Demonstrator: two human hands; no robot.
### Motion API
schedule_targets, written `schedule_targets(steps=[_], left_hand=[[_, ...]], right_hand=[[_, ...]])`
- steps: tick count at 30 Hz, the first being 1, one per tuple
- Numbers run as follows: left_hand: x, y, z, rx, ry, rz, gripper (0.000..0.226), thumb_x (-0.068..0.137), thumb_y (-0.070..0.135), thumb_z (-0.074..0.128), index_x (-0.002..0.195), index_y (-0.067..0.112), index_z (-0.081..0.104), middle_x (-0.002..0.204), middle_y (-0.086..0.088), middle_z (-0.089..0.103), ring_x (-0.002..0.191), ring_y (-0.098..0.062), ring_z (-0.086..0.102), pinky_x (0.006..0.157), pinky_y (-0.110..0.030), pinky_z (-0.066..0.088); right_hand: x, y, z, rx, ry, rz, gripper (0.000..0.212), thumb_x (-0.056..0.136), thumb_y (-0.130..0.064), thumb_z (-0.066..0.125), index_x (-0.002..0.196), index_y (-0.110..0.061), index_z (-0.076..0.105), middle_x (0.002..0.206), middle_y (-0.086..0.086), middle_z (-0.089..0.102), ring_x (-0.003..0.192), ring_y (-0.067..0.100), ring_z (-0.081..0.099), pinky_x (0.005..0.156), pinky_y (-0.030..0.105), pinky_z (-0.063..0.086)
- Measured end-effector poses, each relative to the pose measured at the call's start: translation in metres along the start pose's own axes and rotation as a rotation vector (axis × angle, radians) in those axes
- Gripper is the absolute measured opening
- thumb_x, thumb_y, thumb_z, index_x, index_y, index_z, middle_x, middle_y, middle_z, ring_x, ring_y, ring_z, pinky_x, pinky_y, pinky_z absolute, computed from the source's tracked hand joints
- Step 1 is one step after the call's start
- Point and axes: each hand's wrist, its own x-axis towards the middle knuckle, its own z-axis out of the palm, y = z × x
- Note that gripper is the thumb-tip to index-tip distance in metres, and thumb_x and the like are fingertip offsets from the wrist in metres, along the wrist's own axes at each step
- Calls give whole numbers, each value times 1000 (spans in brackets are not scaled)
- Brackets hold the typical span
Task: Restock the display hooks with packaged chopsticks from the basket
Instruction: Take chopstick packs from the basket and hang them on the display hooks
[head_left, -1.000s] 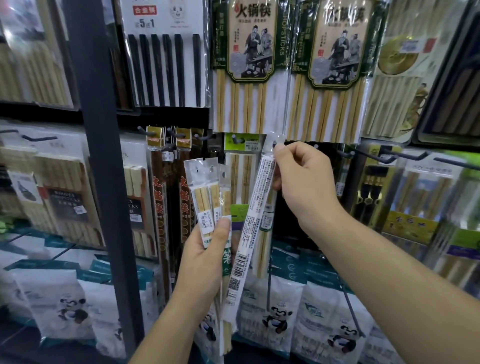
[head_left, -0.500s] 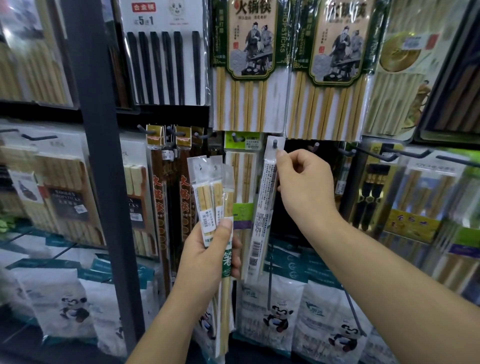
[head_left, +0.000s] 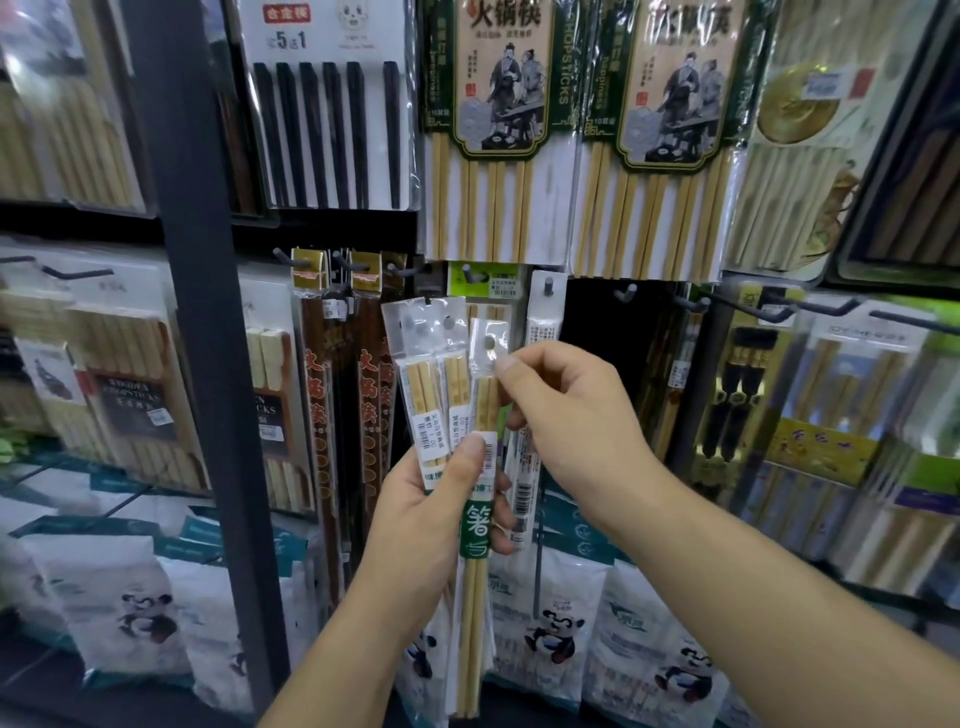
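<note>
**Chopstick wall, quick headcount**

So: three slim packs (head_left: 423, 395) fanned out up front, and one white pack (head_left: 545, 322) on a hook (head_left: 546, 283) behind them. Up top there are two big illustrated packs (head_left: 498, 104), plus one card (head_left: 327, 31) carrying six black chopsticks (head_left: 309, 130).
</note>
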Motion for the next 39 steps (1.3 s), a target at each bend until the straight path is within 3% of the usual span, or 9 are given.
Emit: schedule_targets(steps=[4,6,9,15,22,25,29,32,39], left_hand=[[2,-4,-3,68,30,24,33,83,55,72,100,28,78,99,-6,80,83,-24,77,63,-38,63],[4,-5,-6,161,70,70,24,90,49,66,90,29,78,94,4,79,88,-12,75,75,-25,60],[4,-4,-9,196,68,70,28,93,46,61,83,22,73,80,0,70,75,-13,68,69,-24,57],[5,-5,-11,158,43,43,30,90,44,62,87,14,69,75,-4,64,67,-19,64,61,-30,58],[5,-5,-13,150,3,19,26,92,43,62,88,19,73,77,-5,65,68,-21,64,61,-31,57],[3,-3,-12,128,-28,3,22,93,40,63,93,20,74,78,-7,65,70,-24,67,59,-33,57],[2,0,-10,130,-48,0,20,89,40,65,92,24,75,78,-9,66,69,-23,67,55,-31,56],[2,1,-9,120,-50,0,24,86,41,68,95,21,75,80,-9,66,66,-22,65,53,-31,56],[-1,3,-4,83,-88,-17,17,83,40,71,96,33,78,76,-3,68,67,-21,68,54,-35,59]], right_hand=[[12,-4,-9,87,129,-10,24,98,-23,63,80,-7,67,74,19,63,61,13,53,59,30,49],[21,-7,-15,94,203,-36,25,98,-25,63,81,-7,67,71,15,61,61,15,52,59,33,50],[30,-8,-18,91,260,-47,30,99,-31,62,81,-8,68,79,22,64,64,19,53,63,43,52],[31,-2,-17,40,267,-38,31,99,-29,62,77,-7,66,77,21,61,62,17,52,61,33,50],[32,0,-19,-87,289,-30,34,99,-34,62,76,-9,64,61,-5,55,61,11,54,72,47,57],[30,2,-20,-97,295,-31,35,99,-38,62,78,-10,64,64,-4,55,67,21,59,76,50,58],[25,7,-20,-89,323,-16,34,98,-41,63,76,-15,59,64,-8,54,62,13,55,61,27,48],[16,7,-15,-67,251,-44,33,98,-37,64,78,-12,62,60,-6,53,55,0,47,53,14,43],[-1,-2,0,-75,-42,-77,22,100,-29,62,81,-24,72,76,-2,71,58,-1,56,62,26,50]])
